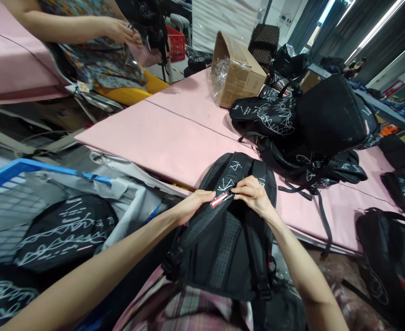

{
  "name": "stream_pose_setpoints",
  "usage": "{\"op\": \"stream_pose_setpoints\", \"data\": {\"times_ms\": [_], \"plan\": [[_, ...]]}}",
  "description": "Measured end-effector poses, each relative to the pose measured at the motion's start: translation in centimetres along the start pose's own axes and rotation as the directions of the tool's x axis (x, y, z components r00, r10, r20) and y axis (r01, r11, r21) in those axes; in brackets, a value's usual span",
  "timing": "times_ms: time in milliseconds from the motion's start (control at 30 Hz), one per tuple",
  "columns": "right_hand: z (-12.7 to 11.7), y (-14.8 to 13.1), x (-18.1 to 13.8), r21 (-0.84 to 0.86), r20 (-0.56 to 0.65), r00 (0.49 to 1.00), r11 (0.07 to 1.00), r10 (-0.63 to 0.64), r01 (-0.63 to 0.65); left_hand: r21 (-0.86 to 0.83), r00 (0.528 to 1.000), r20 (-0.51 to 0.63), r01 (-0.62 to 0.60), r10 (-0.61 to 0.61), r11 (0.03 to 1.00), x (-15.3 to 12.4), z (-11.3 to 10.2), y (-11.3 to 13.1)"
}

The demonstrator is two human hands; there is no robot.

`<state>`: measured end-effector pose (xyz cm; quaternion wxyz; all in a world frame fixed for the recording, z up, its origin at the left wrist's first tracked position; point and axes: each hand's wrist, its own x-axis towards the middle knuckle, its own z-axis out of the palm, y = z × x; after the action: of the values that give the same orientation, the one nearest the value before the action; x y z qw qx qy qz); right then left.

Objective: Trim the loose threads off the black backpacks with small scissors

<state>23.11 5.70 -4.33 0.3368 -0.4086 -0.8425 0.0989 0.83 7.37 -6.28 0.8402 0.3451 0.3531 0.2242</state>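
Note:
A black backpack (230,230) with white scribbled markings leans against the pink table's edge in front of me, its straps and padded back facing up. My left hand (194,202) grips the left shoulder strap (202,220), thumb on top beside a red and white label (219,199). With fingers pinched together, my right hand (252,194) is at the far end of that label, over a small dark piece at the strap. What exactly lies between the right fingertips is too small to make out.
More black backpacks (326,115) are piled on the pink table (161,124), near a cardboard box (240,78). Left, a blue crate (5,184) holds a black backpack (71,230). Another person's hands (123,33) are across the table. More backpacks (389,248) lie at right.

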Motion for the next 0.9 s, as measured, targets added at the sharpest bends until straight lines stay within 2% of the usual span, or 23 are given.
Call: {"op": "stream_pose_setpoints", "data": {"times_ms": [267,467,733,900], "plan": [[-0.2,-0.3,0.1,0.005,0.034,0.999,1.0,0.02,-0.021,-0.002,1.0,-0.005,0.028,-0.028,1.0,-0.1,0.3,0.0],[-0.1,-1.2,0.4,0.002,0.057,0.998,1.0,-0.023,0.023,0.035,1.0,0.004,-0.004,0.003,0.999,-0.1,0.5,0.1],[-0.3,-1.4,0.1,0.007,0.079,0.996,1.0,0.027,-0.027,0.037,0.999,0.02,-0.047,0.046,0.998,-0.1,0.5,0.0],[-0.3,-1.7,0.2,0.006,0.075,0.997,1.0,-0.001,0.001,0.052,0.999,0.015,-0.033,0.032,0.998,0.2,0.3,-0.3]]}}
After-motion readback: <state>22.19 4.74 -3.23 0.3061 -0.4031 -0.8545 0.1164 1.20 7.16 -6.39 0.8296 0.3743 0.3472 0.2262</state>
